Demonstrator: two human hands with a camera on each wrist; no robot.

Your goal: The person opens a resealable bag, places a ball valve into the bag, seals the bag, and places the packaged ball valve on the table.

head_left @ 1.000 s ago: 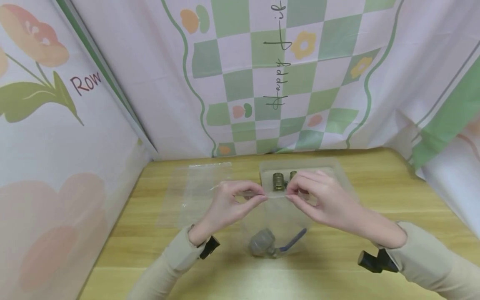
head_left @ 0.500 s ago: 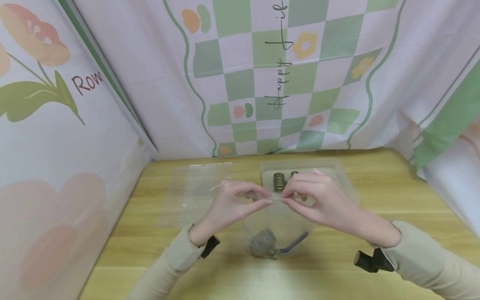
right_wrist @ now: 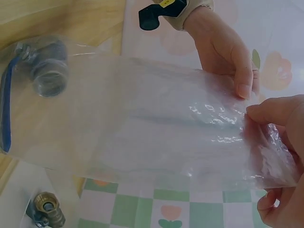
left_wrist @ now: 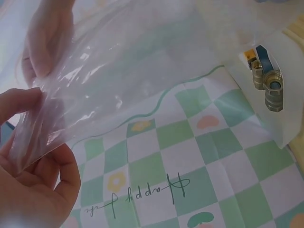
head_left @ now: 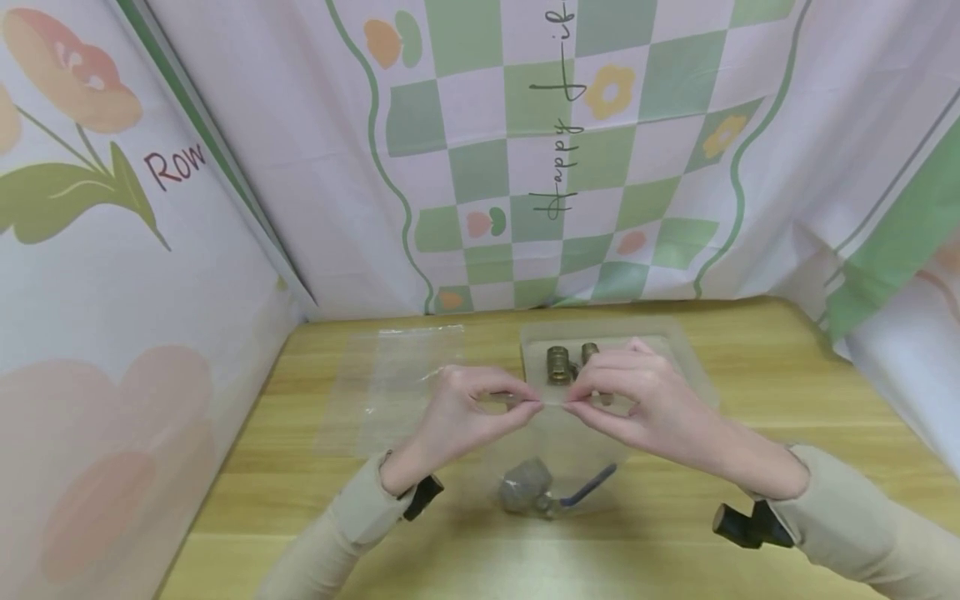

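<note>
Both hands pinch the top edge of a clear plastic bag (head_left: 577,433), their fingertips a short gap apart. My left hand (head_left: 461,408) grips the left part of that edge, my right hand (head_left: 656,392) the right part. The bag hangs down from them toward the table. At its bottom lies a ball valve (head_left: 527,486) with a grey-looking body and a long blue lever (head_left: 588,486). In the right wrist view the valve's round opening (right_wrist: 50,78) shows through the film. Creased plastic bunches between the fingers in the left wrist view.
Behind the right hand stands a pale translucent tray (head_left: 693,367) holding brass valves (head_left: 557,365), partly hidden by that hand. Flat clear bags (head_left: 397,375) lie at the left on the wooden table (head_left: 300,500). A patterned curtain (head_left: 525,167) closes off the back.
The hands have come closer together along the bag's edge, and the fingertips sit slightly lower. The bag and valve have hardly moved.
</note>
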